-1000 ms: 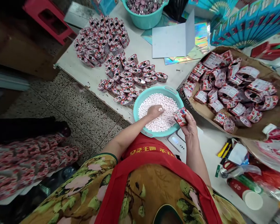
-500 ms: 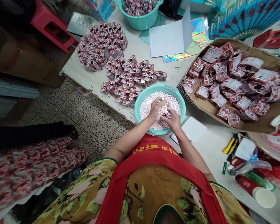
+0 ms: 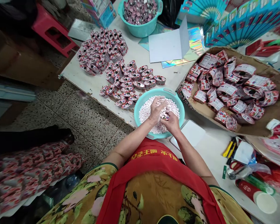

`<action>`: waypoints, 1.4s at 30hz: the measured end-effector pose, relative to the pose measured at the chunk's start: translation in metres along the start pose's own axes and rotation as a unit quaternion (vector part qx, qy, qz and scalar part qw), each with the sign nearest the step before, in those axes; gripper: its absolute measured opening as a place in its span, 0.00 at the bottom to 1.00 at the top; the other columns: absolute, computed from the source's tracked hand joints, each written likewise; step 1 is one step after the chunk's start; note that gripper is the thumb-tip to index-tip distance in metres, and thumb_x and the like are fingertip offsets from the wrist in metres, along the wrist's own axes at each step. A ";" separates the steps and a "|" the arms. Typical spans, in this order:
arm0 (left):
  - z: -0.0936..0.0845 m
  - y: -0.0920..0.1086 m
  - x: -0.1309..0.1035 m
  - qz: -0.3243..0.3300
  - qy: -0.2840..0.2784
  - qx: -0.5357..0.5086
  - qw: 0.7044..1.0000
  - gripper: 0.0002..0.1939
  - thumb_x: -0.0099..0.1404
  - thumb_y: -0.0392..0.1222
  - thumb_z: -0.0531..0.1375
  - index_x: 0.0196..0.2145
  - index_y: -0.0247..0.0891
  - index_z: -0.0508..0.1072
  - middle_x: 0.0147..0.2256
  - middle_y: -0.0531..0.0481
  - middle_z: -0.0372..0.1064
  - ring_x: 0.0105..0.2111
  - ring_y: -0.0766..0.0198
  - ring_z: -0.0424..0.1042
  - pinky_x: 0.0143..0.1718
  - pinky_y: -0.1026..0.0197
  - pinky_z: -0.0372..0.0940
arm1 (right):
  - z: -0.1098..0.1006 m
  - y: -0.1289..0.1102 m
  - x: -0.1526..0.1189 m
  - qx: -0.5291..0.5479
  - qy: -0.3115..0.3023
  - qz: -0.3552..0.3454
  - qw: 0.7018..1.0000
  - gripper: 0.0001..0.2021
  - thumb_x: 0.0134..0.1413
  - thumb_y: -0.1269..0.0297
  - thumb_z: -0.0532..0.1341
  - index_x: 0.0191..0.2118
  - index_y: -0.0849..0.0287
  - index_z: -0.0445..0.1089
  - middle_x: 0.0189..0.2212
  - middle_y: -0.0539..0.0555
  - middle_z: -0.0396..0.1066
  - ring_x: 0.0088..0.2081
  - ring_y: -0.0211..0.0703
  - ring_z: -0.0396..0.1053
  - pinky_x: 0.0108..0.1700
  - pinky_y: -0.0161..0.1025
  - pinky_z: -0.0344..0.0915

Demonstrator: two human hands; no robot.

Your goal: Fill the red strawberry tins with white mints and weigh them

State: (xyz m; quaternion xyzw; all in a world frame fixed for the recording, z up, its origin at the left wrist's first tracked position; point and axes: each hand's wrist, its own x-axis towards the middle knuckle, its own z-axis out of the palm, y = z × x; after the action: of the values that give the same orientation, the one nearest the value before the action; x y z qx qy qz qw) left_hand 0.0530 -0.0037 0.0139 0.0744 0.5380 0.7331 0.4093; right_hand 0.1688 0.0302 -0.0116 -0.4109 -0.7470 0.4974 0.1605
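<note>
Left hand [image 3: 156, 109] cupped white candies [image 3: 147, 114] over teal basin [image 3: 140, 102]; right hand [image 3: 171, 123] clamped on small tin [image 3: 166, 117], probably open

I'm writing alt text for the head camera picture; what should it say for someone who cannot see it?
Over a teal plastic basin of small white candies, the left hand cups candies against a small red printed tin held by the right hand. Rows of similar tins lie on the white table, and more fill a cardboard box to the right.
</note>
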 end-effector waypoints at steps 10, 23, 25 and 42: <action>0.005 0.005 0.003 0.026 -0.005 0.007 1.000 0.19 0.56 0.54 0.70 0.32 0.38 0.70 0.20 0.58 0.64 0.19 0.71 0.63 0.23 0.66 0.57 | -0.003 -0.010 0.003 0.015 0.011 0.013 1.000 0.22 0.38 0.55 0.65 0.42 0.58 0.75 0.42 0.57 0.78 0.44 0.55 0.75 0.52 0.50 0.69; 0.019 0.011 -0.002 0.014 -0.025 0.020 0.999 0.23 0.60 0.60 0.67 0.29 0.38 0.67 0.19 0.58 0.60 0.19 0.72 0.62 0.24 0.66 0.59 | -0.010 -0.012 0.002 0.079 0.022 0.024 0.996 0.21 0.37 0.54 0.67 0.40 0.58 0.74 0.37 0.54 0.76 0.40 0.51 0.73 0.48 0.46 0.68; 0.022 0.013 -0.005 0.012 -0.030 0.006 0.999 0.23 0.60 0.61 0.67 0.29 0.38 0.67 0.19 0.58 0.59 0.19 0.72 0.62 0.22 0.66 0.58 | -0.010 -0.012 0.002 0.086 0.029 0.016 0.996 0.20 0.38 0.54 0.66 0.40 0.58 0.74 0.36 0.54 0.76 0.39 0.50 0.72 0.47 0.45 0.68; -0.010 0.032 0.014 -0.027 0.036 -0.003 0.999 0.17 0.65 0.55 0.65 0.30 0.39 0.68 0.19 0.58 0.54 0.18 0.74 0.56 0.18 0.68 0.50 | -0.021 0.001 -0.003 0.240 0.022 0.041 0.970 0.27 0.36 0.46 0.74 0.44 0.54 0.76 0.45 0.55 0.78 0.47 0.51 0.75 0.56 0.49 0.70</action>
State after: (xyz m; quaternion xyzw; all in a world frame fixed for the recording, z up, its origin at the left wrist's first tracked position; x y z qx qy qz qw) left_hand 0.0213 -0.0045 0.0322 0.0319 0.5520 0.7259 0.4091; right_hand 0.1851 0.0408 -0.0023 -0.4018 -0.5846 0.6591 0.2498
